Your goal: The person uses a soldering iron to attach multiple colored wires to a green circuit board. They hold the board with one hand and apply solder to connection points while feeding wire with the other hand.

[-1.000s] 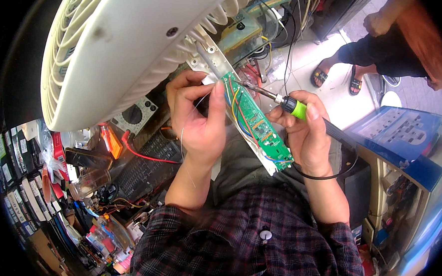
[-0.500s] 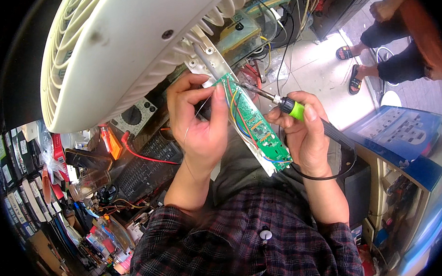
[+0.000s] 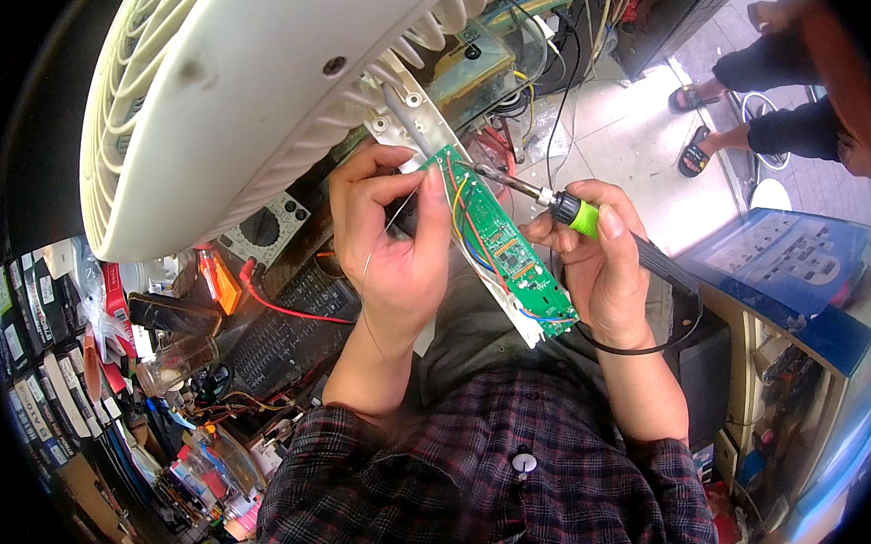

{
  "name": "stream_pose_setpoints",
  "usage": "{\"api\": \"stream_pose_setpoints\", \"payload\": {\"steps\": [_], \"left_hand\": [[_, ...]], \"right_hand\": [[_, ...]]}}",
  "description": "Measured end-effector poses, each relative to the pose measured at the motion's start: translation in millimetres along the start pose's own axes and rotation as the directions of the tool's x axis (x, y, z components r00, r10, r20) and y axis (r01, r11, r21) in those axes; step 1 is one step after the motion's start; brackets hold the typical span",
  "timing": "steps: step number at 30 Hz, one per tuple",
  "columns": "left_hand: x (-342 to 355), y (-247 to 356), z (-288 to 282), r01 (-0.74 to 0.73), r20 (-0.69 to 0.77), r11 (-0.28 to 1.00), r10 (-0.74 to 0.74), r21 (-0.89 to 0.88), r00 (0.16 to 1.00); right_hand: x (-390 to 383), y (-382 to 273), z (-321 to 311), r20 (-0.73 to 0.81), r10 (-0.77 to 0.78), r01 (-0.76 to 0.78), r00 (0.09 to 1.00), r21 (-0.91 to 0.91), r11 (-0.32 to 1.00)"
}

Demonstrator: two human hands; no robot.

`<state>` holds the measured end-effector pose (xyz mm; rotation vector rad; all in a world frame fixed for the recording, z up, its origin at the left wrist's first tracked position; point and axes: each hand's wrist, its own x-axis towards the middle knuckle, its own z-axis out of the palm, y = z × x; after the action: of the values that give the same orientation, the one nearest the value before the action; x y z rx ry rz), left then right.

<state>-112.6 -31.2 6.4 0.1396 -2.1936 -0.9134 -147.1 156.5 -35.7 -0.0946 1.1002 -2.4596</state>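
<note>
A long green circuit board (image 3: 526, 267) with red, yellow and blue wires lies tilted along a white plastic housing strip (image 3: 417, 105). My left hand (image 3: 394, 240) is closed at the board's upper end, its thumb and forefinger pinching a thin solder wire (image 3: 369, 261) that trails down over the palm. My right hand (image 3: 603, 263) grips a soldering iron (image 3: 582, 217) by its green and black handle. The iron's tip reaches the upper end of the board, close to my left fingertips; whether it touches cannot be made out. A black cord loops from the iron past my right wrist.
Above my left hand looms a large white fan head (image 3: 249, 104). A multimeter (image 3: 268, 230), a red cable (image 3: 295, 314) and a dusty keyboard (image 3: 286, 334) lie at left. A display cabinet (image 3: 803, 322) stands at right. Another person's legs (image 3: 781, 96) show at upper right.
My hands, the iron and the board hold almost still. At upper right the other person's legs and sandalled feet have shifted slightly.
</note>
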Motion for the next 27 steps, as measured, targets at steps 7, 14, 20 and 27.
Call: {"api": "stream_pose_setpoints", "payload": {"steps": [7,14,20,27], "left_hand": [[-1.4,1.8,-0.8,0.031,0.045,0.999,-0.03,-0.028,0.999],[-2.2,-4.1,1.0,0.018,-0.02,0.999,-0.018,-0.031,1.0],[0.4,-0.3,-0.1,-0.007,-0.002,1.0,0.007,0.001,1.0],[0.5,-0.8,0.3,0.002,0.001,1.0,-0.002,-0.002,1.0]], "right_hand": [[0.3,-0.3,-2.6,0.005,0.009,-0.009,1.0,-0.021,1.0],[0.9,0.6,0.8,0.01,-0.008,0.007,1.0,0.103,0.995],[0.4,-0.9,0.8,-0.013,-0.004,0.004,1.0,0.038,0.999],[-1.6,-3.4,3.3,-0.005,-0.034,0.034,0.999,-0.076,0.997]]}}
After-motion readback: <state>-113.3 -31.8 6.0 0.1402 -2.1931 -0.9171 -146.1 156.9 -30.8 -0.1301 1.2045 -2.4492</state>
